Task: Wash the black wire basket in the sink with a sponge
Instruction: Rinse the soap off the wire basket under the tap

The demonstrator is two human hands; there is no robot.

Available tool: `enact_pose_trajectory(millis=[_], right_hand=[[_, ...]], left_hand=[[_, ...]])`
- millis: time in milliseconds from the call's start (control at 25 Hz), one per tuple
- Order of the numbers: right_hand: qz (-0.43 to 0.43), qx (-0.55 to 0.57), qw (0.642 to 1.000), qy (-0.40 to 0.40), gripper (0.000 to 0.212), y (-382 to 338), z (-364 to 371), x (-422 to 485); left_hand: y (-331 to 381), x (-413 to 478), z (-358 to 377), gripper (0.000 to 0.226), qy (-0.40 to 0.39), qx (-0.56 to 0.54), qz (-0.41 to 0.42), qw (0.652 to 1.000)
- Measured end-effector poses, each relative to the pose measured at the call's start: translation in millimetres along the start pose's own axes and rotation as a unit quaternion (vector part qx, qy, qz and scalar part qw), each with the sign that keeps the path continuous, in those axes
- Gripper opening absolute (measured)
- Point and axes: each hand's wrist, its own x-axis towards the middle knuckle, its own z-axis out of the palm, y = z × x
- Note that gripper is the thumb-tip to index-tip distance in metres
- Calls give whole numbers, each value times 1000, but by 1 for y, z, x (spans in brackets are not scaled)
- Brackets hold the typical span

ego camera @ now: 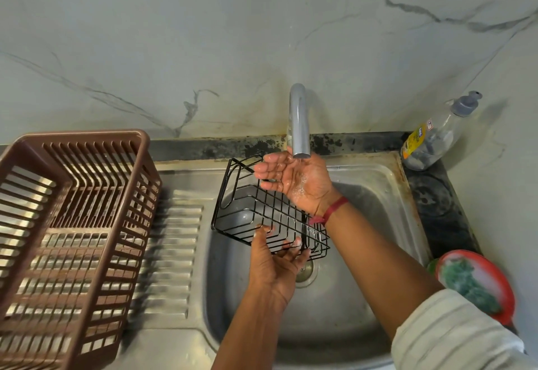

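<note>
From the head camera, the left hand reaches up from below. Its grip pinches the near rim of the black wire basket, held tilted over the sink bowl. The right hand lies palm up under the tap, its grip spread and foamy. The left fingertips blur among the wires. A sleeve cuts off the near edge of the red dish holding the sponge.

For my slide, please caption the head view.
Left hand holds the black wire basket over the sink; open, soapy right hand lies palm-up under the tap.
</note>
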Motion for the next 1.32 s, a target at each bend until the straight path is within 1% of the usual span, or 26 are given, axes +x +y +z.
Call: enact_pose_trajectory(millis=[240, 320, 400, 480, 560, 600, 680, 720, 760, 800, 840, 880, 920, 960, 1000, 1040, 1080, 1160, 1200, 1240, 1320], right_hand=[[10, -41, 999, -6, 60, 6, 5, 10], [5, -42, 999, 4, 53, 5, 7, 11], [-10, -25, 998, 54, 48, 4, 12, 14], [-21, 30, 988, 148, 43, 3, 18, 17], [-22, 73, 968, 240, 38, -3, 24, 19], [-24, 81, 961, 265, 35, -7, 29, 17], [-35, 64, 962, 265, 26, -14, 41, 11], [-43, 19, 964, 260, 21, -16, 47, 9], [-54, -64, 960, 266, 22, -14, 51, 6], [-73, -185, 940, 279, 31, -10, 52, 5], [-115, -325, 892, 293, 41, -3, 49, 4], [-173, -459, 820, 296, 47, 6, 43, 3], [-226, -553, 752, 281, 47, 19, 37, 1], [-255, -604, 711, 254, 39, 32, 33, -4], [-256, -636, 693, 224, 32, 45, 32, -11], [-242, -655, 687, 201, 35, 58, 29, -18], [-224, -668, 685, 185, 43, 69, 26, -25], [-204, -684, 681, 163, 53, 78, 20, -38], [-195, -681, 689, 154, 56, 80, 15, -43], [-181, -669, 707, 144, 58, 80, 7, -48], [-152, -645, 735, 140, 61, 82, -14, -55]], left_hand=[[3, -1, 2, 33, -5, -24, -8, 1000], [4, 1, 2, 35, -6, -29, -7, 1000], [5, 2, 3, 38, -8, -31, -7, 999], [6, 1, 4, 37, -9, -30, -7, 999], [6, 1, 5, 33, -3, -30, -7, 1000], [7, 2, 6, 32, -1, -27, -8, 1000], [7, 0, 7, 32, -1, -23, -7, 1000], [7, 0, 8, 34, 0, -20, -7, 1000], [7, 0, 9, 36, 2, -16, -7, 1000], [7, 1, 10, 39, 4, -11, -7, 1000], [7, 3, 10, 42, 2, -10, -5, 1000], [7, 4, 10, 46, -6, -11, -2, 1000], [8, 3, 12, 49, -18, -13, 3, 1000], [9, 1, 14, 52, -37, -13, 7, 999], [10, -2, 16, 51, -58, -10, 15, 998], [9, -5, 17, 49, -80, -6, 28, 996], [8, -7, 17, 47, -99, -2, 43, 994], [5, -9, 15, 48, -144, -6, 54, 988], [4, -6, 12, 51, -147, -1, 50, 988], [2, -3, 9, 56, -129, 18, 42, 991], [-2, 4, 2, 56, -59, 49, 28, 997]])
